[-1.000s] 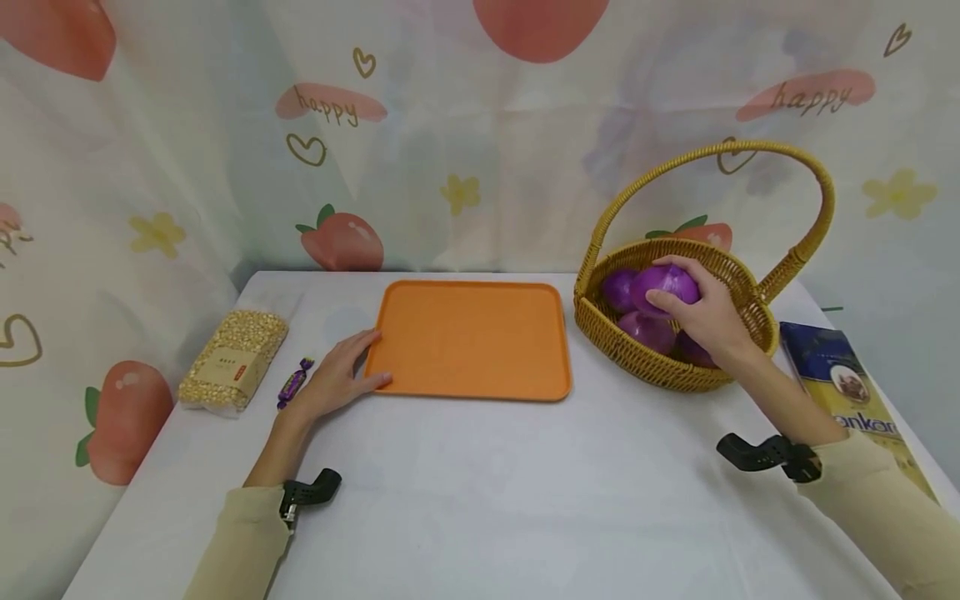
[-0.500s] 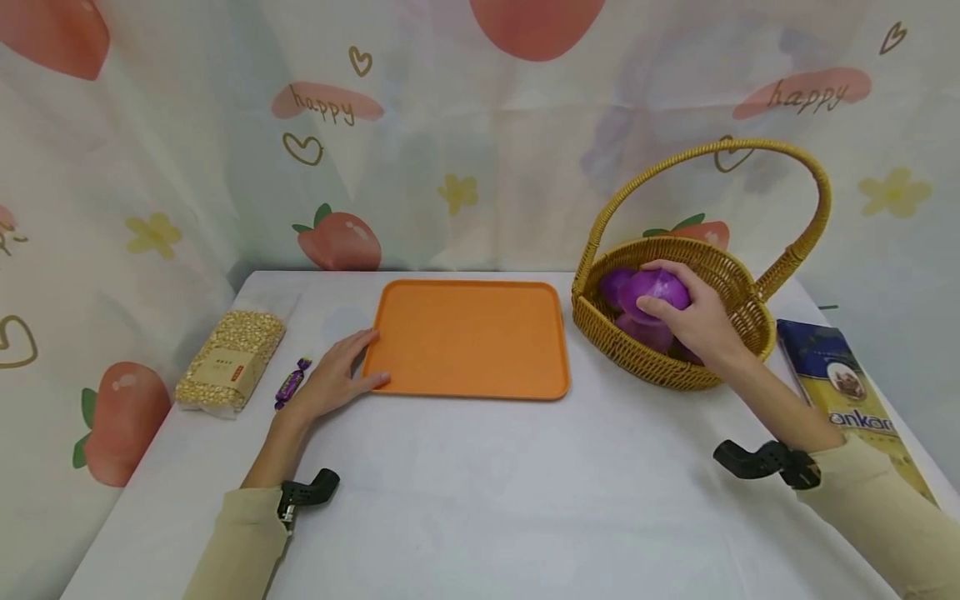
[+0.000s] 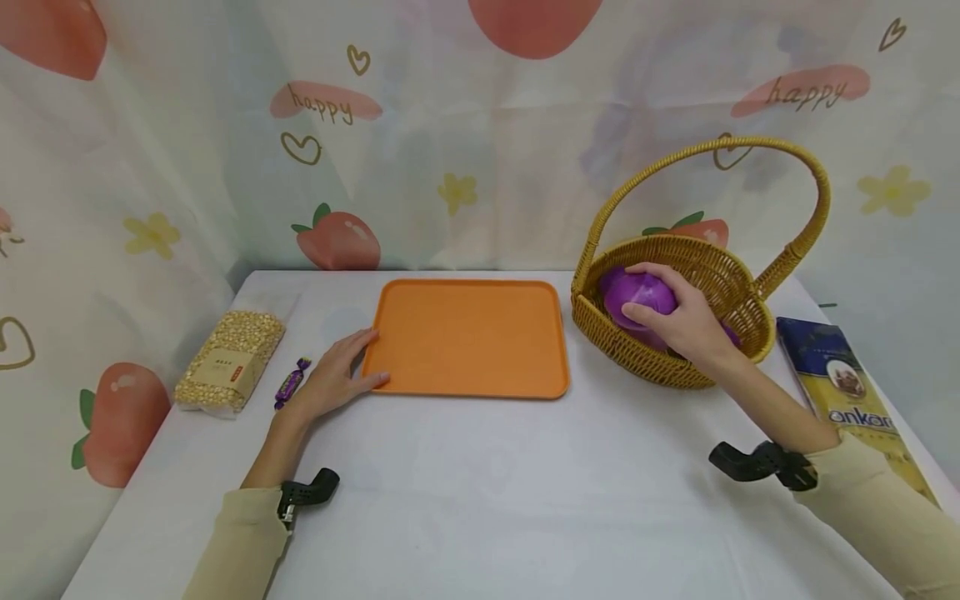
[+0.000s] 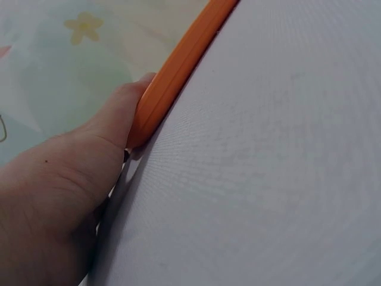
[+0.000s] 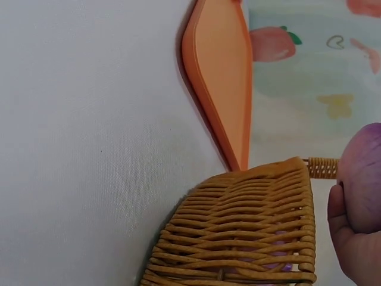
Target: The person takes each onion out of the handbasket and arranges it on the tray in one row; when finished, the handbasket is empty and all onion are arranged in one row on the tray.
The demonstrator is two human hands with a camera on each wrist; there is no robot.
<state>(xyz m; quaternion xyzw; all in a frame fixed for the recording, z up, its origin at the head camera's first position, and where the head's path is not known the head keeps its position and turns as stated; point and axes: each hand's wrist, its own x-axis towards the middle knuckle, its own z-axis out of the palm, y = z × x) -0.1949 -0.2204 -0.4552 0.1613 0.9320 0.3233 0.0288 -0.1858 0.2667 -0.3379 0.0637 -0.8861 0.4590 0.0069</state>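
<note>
Holding a round purple object (image 3: pixel 636 293), fingers and thumb curled round it, the right hand's grip (image 3: pixel 686 323) is at a wicker basket's (image 3: pixel 630 348) opening near the counter's (image 3: pixel 480 492) far right corner. Beside the basket, near the far edge, lies an orange tray (image 3: pixel 468 337), its left end touched by the left hand's loosely spread grip (image 3: pixel 337 381).

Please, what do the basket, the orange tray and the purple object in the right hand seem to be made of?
Basket: wicker or plastic imitation, slightly shiny; interwoven strands show.
Orange tray: probably plastic, low sheen; even colour, rounded rim.
Purple object: uncertain, perhaps plastic; the head view shows a smooth surface with pale highlights.
</note>
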